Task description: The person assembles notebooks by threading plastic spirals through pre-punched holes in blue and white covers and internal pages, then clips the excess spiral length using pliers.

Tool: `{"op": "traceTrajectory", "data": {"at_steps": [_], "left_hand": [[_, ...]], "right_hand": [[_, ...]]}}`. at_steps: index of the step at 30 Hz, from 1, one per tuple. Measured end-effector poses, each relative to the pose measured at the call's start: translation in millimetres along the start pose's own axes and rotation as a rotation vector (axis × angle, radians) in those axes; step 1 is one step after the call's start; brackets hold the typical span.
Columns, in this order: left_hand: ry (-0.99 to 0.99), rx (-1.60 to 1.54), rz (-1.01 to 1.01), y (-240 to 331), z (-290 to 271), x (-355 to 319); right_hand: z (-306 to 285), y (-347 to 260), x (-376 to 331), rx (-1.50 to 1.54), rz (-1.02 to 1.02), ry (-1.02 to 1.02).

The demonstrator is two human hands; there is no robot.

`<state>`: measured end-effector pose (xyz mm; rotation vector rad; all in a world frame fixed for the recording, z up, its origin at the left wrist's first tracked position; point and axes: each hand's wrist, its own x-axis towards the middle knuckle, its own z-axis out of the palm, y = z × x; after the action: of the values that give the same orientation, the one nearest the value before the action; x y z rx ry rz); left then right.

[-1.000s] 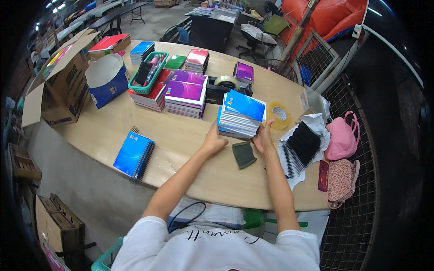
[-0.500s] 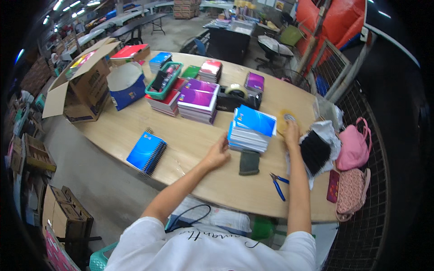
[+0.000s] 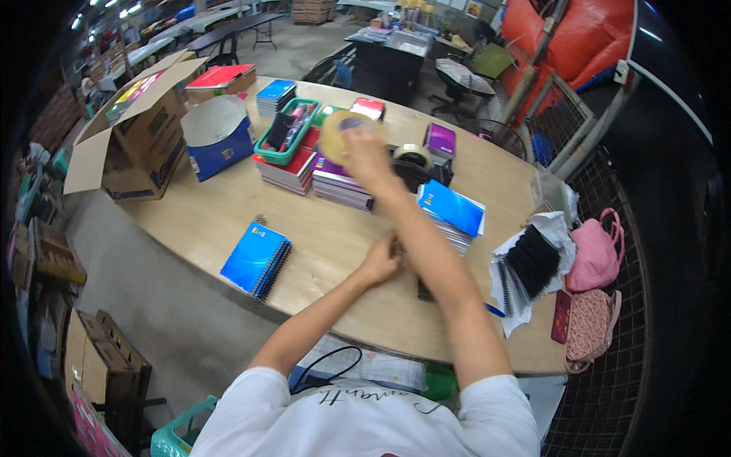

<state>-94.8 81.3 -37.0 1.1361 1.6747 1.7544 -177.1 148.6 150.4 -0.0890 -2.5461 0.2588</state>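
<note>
My right hand point(image 3: 365, 156) is closed on a wide roll of yellowish tape point(image 3: 329, 139), held over the stack of purple notebooks point(image 3: 343, 186). My right forearm crosses the table in front of a stack of blue notebooks point(image 3: 455, 209). Left of that stack, my left hand point(image 3: 383, 260) is low over the tabletop, its fingertips hidden behind the right forearm. A dark block point(image 3: 423, 290) and the blue handle of pliers point(image 3: 495, 310) show only in part around that forearm. Spiral-bound blue notebooks point(image 3: 256, 257) lie near the table's front left edge.
Farther back are a green basket point(image 3: 287, 137) on red notebooks point(image 3: 285, 174), a tape dispenser point(image 3: 415, 164), a blue box point(image 3: 221, 145) and an open carton point(image 3: 145, 145). Black binding coils point(image 3: 533, 259) on white wrapping and two pink bags point(image 3: 596, 255) lie at the right.
My right hand has carried the tape roll from right of the blue stack leftward and away, over the purple notebooks. The left hand stays low, and the view has shifted slightly.
</note>
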Motion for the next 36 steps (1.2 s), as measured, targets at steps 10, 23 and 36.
{"op": "traceTrajectory", "data": {"at_steps": [10, 23, 36], "left_hand": [[0.376, 0.357, 0.304, 98, -38, 74], [-0.043, 0.695, -0.232, 86, -54, 182], [0.226, 0.25, 0.001, 131, -45, 127]], "right_hand": [[-123, -24, -182, 0.186, 0.235, 0.027], [-79, 53, -314, -0.083, 0.488, 0.17], [-110, 123, -306, 0.189, 0.614, -0.042]]}}
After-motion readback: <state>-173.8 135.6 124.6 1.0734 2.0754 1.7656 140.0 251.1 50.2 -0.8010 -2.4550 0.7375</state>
